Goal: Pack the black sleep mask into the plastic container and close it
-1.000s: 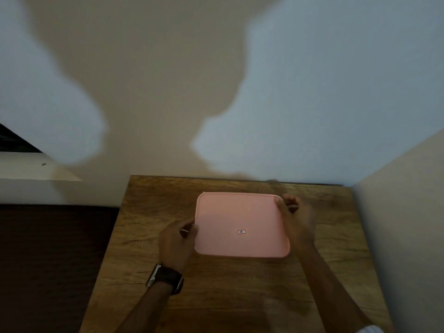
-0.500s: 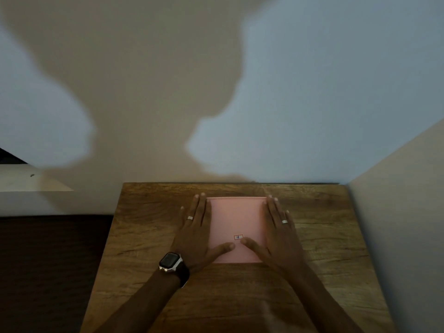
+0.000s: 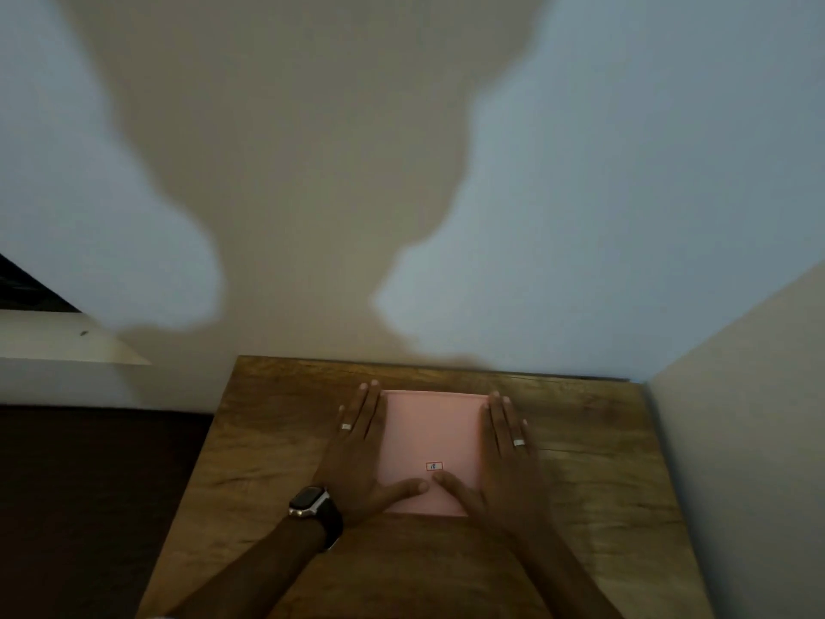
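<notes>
A pink plastic container [image 3: 431,433] lies on the wooden table [image 3: 277,440] with its pink lid on top; a small red-edged sticker [image 3: 434,466] marks the lid. My left hand [image 3: 361,449] lies flat, palm down, over the lid's left edge, a watch on its wrist. My right hand [image 3: 504,453] lies flat over the right edge. Both thumbs point inward and nearly meet near the lid's front. The black sleep mask is not visible.
The table stands against a pale wall [image 3: 580,216] at the back. A light panel [image 3: 736,440] rises along its right side. A white ledge [image 3: 53,341] and dark floor [image 3: 89,507] lie to the left.
A second ago both hands gripped the lid by its left and right sides. They have since flattened on top of it, palms down, and hardly moved in the last half second.
</notes>
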